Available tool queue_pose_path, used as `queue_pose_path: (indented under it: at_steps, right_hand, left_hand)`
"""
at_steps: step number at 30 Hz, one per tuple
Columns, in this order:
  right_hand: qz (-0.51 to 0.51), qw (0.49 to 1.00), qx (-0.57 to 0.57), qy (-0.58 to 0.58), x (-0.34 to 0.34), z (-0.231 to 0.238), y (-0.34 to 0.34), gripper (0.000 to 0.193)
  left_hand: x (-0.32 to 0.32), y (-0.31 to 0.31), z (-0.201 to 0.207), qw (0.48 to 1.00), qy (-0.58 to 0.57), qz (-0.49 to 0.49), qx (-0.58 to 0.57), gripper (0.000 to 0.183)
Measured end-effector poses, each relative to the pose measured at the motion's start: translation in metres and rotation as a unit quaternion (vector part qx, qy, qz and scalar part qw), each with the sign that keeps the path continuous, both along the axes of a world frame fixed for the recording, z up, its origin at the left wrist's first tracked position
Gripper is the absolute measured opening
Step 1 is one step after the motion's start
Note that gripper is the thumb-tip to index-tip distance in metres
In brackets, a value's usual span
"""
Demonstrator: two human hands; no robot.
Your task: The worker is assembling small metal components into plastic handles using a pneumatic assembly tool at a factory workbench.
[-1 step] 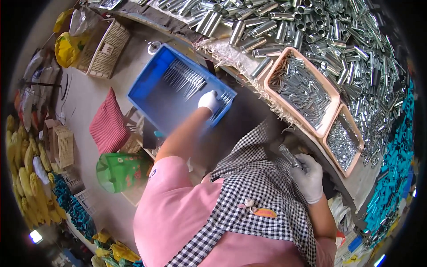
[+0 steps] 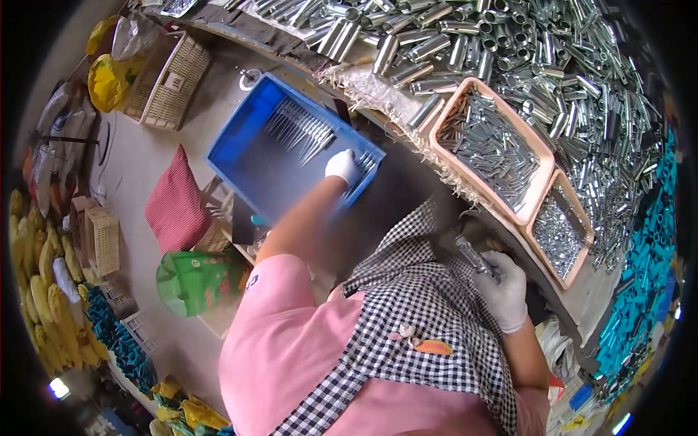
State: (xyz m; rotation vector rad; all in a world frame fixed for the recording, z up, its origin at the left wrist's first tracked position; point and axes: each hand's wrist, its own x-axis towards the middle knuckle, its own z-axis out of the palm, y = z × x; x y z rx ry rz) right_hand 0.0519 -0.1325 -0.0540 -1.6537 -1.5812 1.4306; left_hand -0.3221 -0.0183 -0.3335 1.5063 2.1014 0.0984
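My left hand (image 2: 341, 167), in a white glove, reaches inside a blue plastic crate (image 2: 231, 174) near its right end. Its fingers look curled, but what they hold is hidden. Just beyond them a few slim metal pieces (image 2: 367, 161) lie against the crate's end wall. A row of long thin metal rods (image 2: 299, 129) lies side by side along the far wall. My right hand (image 2: 504, 291), gloved in white too, is closed around a shiny cylindrical metal part (image 2: 469, 251) in front of my checked apron (image 2: 407, 305).
A bench to the right bears piled metal tubes (image 2: 429, 47), a pink tray of metal pins (image 2: 518, 212) and a smaller pink tray of tiny parts (image 2: 566, 280). Left lie a red cushion (image 2: 177, 203), a green bag (image 2: 193, 283) and a woven basket (image 2: 167, 91). Teal parts (image 2: 640, 276) heap far right.
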Motion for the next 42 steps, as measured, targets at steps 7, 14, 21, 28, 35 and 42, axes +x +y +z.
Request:
queue_pose_path:
  at_steps: [7, 14, 21, 28, 35, 42]
  right_hand:
    - [0.031, 0.995, 0.080, -0.044, 0.000, -0.004, -0.004, 0.040]
    - [0.037, 0.974, 0.203, -0.090, 0.004, 0.009, 0.000, 0.036]
    - [-0.006, 0.968, 0.243, -0.067, 0.008, 0.003, -0.013, 0.034]
    - [-0.071, 0.961, 0.263, -0.035, 0.027, 0.001, -0.034, 0.032]
    - [-0.107, 0.956, 0.272, -0.012, 0.038, 0.001, -0.045, 0.029]
    - [-0.141, 0.946, 0.293, 0.019, 0.052, -0.003, -0.051, 0.030]
  left_hand:
    - [-0.006, 0.023, -0.023, 0.996, 0.008, -0.045, -0.080, 0.034]
    - [-0.069, -0.006, -0.006, 0.931, -0.326, -0.031, 0.161, 0.011]
    - [0.023, -0.025, 0.189, 0.850, -0.483, 0.035, 0.204, 0.008]
    - [0.153, -0.055, 0.284, 0.720, -0.639, 0.215, 0.164, 0.027]
    - [0.180, -0.064, 0.243, 0.878, -0.176, -0.205, 0.396, 0.017]
    - [0.186, -0.057, 0.261, 0.864, -0.104, -0.238, 0.431, 0.016]
